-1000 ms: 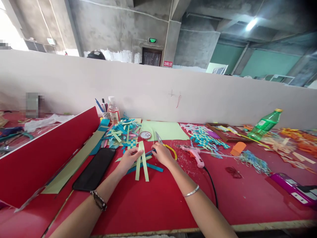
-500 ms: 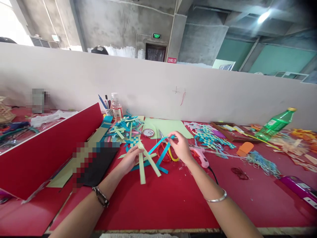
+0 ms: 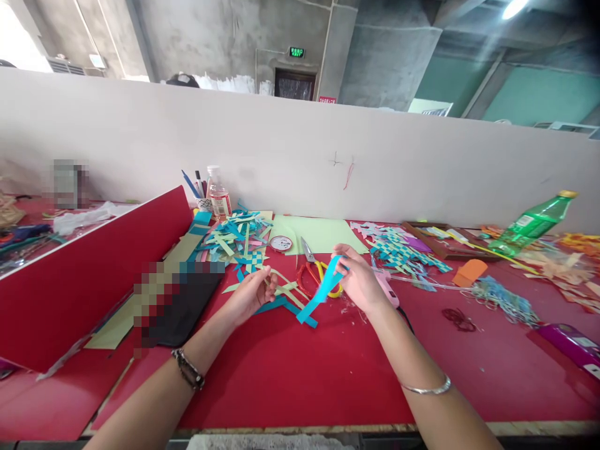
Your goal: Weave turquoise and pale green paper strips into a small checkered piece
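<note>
In front of you a white partition [image 3: 262, 144] runs along the far edge of the red table [image 3: 300, 381]. A red board [image 3: 94, 275] stands on its edge to your left. Against the partition's foot lies the pale green sheet [image 3: 319, 231], with a heap [image 3: 244, 237] of cut strips to its left and woven pieces [image 3: 394, 247] to its right. Far right, a green bottle [image 3: 534, 225] leans over; a clear bottle [image 3: 219, 197] stands upright behind the heap. Your phone [image 3: 194, 312] lies beside your left forearm.

Your right hand [image 3: 360, 281] is raised above the table, thumb and fingers pinching the upper end of a blue strip [image 3: 319, 294]. The strip slants down to the left, slightly blurred, between your hands; whether its lower end touches the strips below, you cannot tell from here. Your left hand [image 3: 253, 294] is half curled beside some pale green strips [image 3: 288, 289]; whether its fingers grip one, the view does not show.

Beyond the blue strip lie the scissors [image 3: 308, 251]. The pink glue gun [image 3: 388, 289] is partly hidden behind your right hand. A round disc [image 3: 281, 243] sits by the sheet, and dark red thread [image 3: 459, 319] lies tangled farther right.
</note>
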A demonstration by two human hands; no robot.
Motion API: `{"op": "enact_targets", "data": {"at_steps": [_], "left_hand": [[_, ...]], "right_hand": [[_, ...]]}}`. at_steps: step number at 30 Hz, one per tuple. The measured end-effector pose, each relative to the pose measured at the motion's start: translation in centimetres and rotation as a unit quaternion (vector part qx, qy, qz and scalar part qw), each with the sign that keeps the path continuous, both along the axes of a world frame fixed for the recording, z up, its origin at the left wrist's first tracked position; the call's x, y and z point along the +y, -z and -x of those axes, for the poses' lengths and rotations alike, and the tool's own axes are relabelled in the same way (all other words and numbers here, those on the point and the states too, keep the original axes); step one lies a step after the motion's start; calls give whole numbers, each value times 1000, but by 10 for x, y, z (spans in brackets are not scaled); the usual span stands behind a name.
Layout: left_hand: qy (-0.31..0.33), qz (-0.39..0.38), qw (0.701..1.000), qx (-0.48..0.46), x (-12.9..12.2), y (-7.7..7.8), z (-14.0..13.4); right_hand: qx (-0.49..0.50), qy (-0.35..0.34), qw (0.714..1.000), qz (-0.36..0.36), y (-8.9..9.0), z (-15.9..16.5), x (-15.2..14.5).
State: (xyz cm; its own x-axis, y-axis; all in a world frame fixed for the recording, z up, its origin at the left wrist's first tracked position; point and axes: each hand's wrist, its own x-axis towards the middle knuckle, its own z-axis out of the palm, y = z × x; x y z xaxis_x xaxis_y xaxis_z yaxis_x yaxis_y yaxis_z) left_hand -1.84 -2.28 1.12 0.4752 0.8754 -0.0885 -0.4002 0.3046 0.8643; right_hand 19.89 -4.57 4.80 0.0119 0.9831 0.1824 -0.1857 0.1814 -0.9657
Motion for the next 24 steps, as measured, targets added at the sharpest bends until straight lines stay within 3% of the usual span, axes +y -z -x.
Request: {"op": "enact_targets", "data": {"at_steps": [7,12,16,21,24], "left_hand": [[31,64,994,-82,0,-7,3],[45,110,987,-111,1,-8,4],[81,107,979,-151,1,-8,6],[108,105,975,-166,-1,-9,7],[123,102,972,-170,-2,-10,8]], "right_hand": [[-222,-19,967,-119,-42,-5,-23],[-339,63,908,-238,-68,10,-36],[-332,119,866,-355,-76,30,-43],[-298,146,841,-427,-77,51,-35],[-322,145,811,-466,-72,59,-26]]}}
